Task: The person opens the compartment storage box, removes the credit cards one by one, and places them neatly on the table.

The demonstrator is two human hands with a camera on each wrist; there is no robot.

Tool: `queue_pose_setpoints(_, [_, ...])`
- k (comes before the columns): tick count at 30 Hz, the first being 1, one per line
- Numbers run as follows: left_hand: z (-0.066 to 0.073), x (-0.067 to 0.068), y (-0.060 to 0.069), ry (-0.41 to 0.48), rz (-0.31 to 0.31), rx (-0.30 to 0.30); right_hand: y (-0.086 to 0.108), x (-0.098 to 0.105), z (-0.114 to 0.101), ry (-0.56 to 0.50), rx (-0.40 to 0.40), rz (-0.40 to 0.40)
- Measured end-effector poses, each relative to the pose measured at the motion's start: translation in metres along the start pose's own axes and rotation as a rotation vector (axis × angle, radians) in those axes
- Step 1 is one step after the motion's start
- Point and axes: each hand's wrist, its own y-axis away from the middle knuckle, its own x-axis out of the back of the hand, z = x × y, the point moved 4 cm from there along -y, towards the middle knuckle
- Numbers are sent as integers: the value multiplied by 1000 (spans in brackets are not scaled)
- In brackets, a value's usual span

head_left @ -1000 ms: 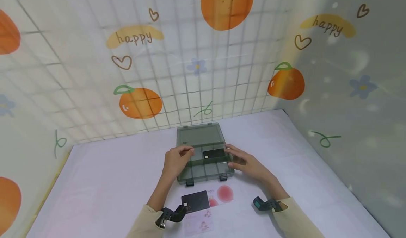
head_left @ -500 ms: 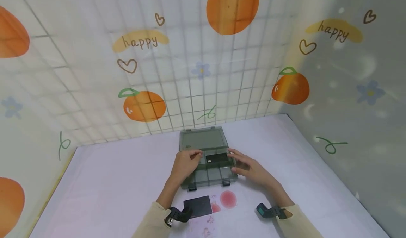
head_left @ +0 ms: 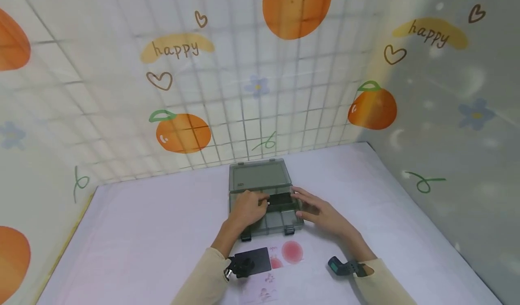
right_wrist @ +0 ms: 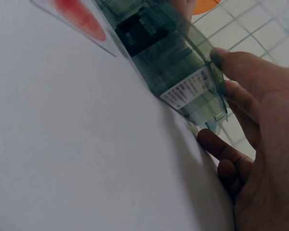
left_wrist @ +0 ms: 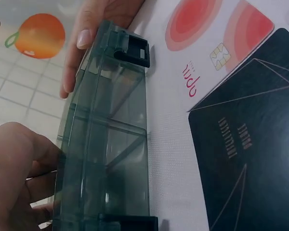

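A translucent grey-green compartment box [head_left: 275, 224] lies open on the table, its lid [head_left: 260, 175] laid back. In one compartment sits a black rectangular piece [head_left: 281, 199], card-like in the head view. My left hand [head_left: 248, 209] reaches over the box, thumb and forefinger at the piece's left end; whether they pinch it cannot be told. In the left wrist view the box wall hides those fingertips. My right hand [head_left: 325, 215] rests with loosely bent, spread fingers against the box's right side. The right wrist view shows a fingertip on the box rim, near a white label [right_wrist: 189, 87].
In front of the box lie a black card [head_left: 260, 259], a white card with red circles [head_left: 292, 252] and a pale pink patterned card [head_left: 264, 289]. Two dark latches [head_left: 289, 229] line the box's front edge. A printed curtain [head_left: 227, 84] stands behind the white tabletop [head_left: 162, 233].
My left hand has moved right across the box to the left end of the black piece. The right hand stays at the box's right side, and the cards have not moved.
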Motion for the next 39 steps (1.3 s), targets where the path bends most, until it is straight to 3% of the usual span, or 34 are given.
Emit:
queue_pose_setpoints(7, [-1, -1, -1, 51, -26, 10, -4, -1, -7, -20, 7, -8])
queue_pose_setpoints(10, [-5, 2, -1, 119, 31, 33, -4, -1, -9, -9, 5, -14])
queue_pose_setpoints(14, [-12, 6, -1, 229, 85, 132, -4, -1, -8, 10, 3, -12])
queue_pose_setpoints(18, [-16, 6, -1, 291, 40, 237, -3, 0, -6, 9, -8, -4])
queue_pose_setpoints(27, [-16, 5, -1, 279, 10, 303, 0, 0, -8, -25, -20, 3])
queue_pose_setpoints(39, [-10, 8, -5, 419, -87, 528, 0, 0, -1, 9, -18, -8])
